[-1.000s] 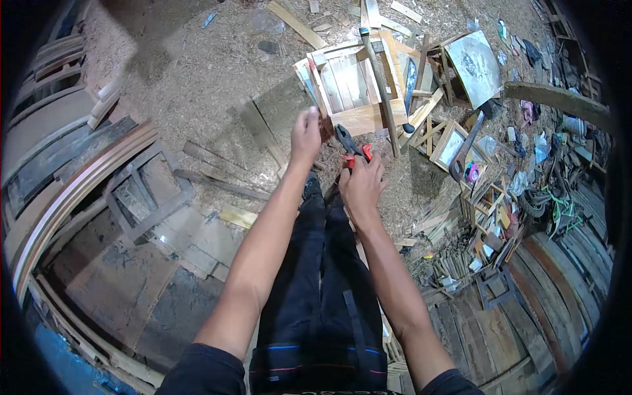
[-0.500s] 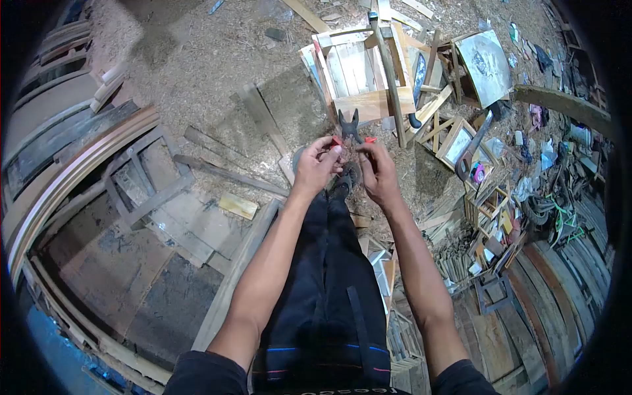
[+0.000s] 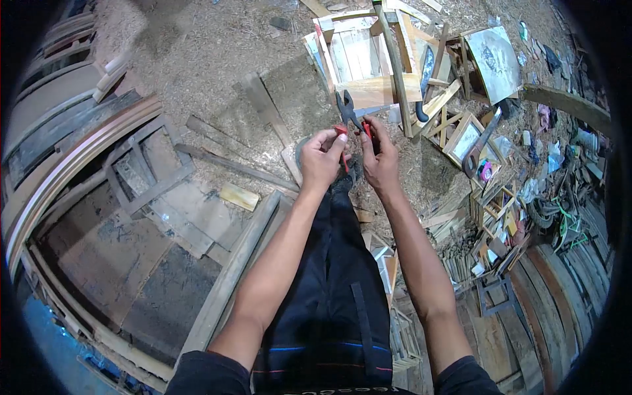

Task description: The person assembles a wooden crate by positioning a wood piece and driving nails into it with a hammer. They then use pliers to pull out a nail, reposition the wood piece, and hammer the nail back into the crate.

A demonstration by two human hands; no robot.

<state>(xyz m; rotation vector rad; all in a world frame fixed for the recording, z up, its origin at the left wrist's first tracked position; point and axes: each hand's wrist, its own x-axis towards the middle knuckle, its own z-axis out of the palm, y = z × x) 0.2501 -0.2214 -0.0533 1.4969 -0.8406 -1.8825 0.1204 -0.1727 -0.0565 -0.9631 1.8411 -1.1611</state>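
Red-handled pliers [image 3: 347, 112] are held out in front of me, their dark jaws pointing away and slightly apart. My left hand [image 3: 322, 158] has its fingers closed on the left red handle, thumb on top. My right hand [image 3: 380, 155] is closed on the other red handle. The two handles are spread apart between my hands. Beyond the jaws lies a light wooden frame [image 3: 375, 89].
A handsaw [image 3: 482, 145] and a pink tape roll [image 3: 486, 172] lie among wooden frames at the right. A dark-handled blade [image 3: 424, 82] leans by the wooden frame. At the left stands a large wooden structure [image 3: 230, 276]. Wood shavings cover the ground.
The pliers' jaws have tilted left and moved slightly down, and more of the red handles shows. Both hands have shifted a little, and the view has moved slightly.
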